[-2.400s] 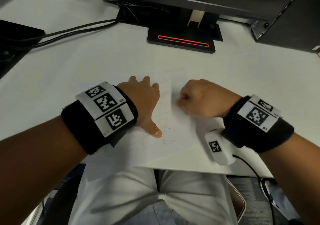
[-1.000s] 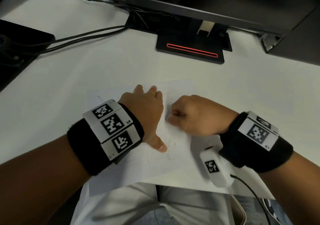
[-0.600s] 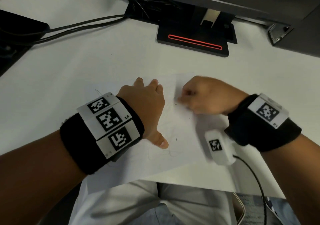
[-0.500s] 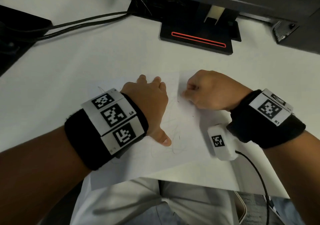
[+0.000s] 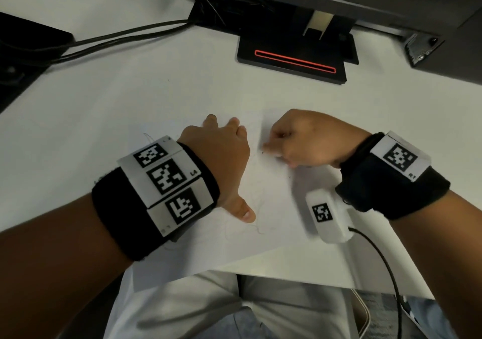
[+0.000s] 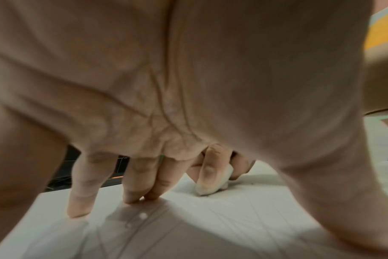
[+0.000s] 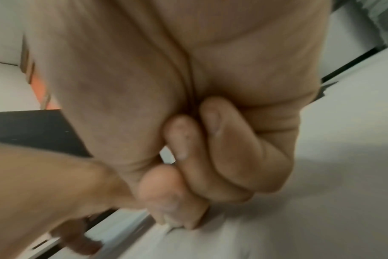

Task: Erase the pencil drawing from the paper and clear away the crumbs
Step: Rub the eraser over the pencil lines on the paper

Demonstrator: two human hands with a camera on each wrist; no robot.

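Observation:
A white sheet of paper [image 5: 271, 208] with faint pencil lines lies at the desk's near edge. My left hand [image 5: 221, 156] lies flat on it, fingers spread and thumb out, and holds it down; the left wrist view shows its fingertips [image 6: 133, 198] pressed on the paper [image 6: 210, 219]. My right hand [image 5: 300, 143] is curled to the right of it and pinches a small white eraser [image 6: 224, 177] against the paper. In the right wrist view the thumb and fingers [image 7: 188, 157] are closed tight and the eraser's tip [image 7: 173, 225] barely shows. Tiny dark crumbs [image 5: 263, 152] lie near the eraser.
A black monitor base with a red light strip [image 5: 294, 59] stands behind the paper. Black cables [image 5: 117, 38] run across the back left. A dark device [image 5: 443, 52] sits at the back right. A white wrist camera with its cable [image 5: 326, 216] hangs under my right wrist.
My right hand has rubbed the eraser back and forth over the upper middle of the paper. My left hand has stayed flat on the sheet.

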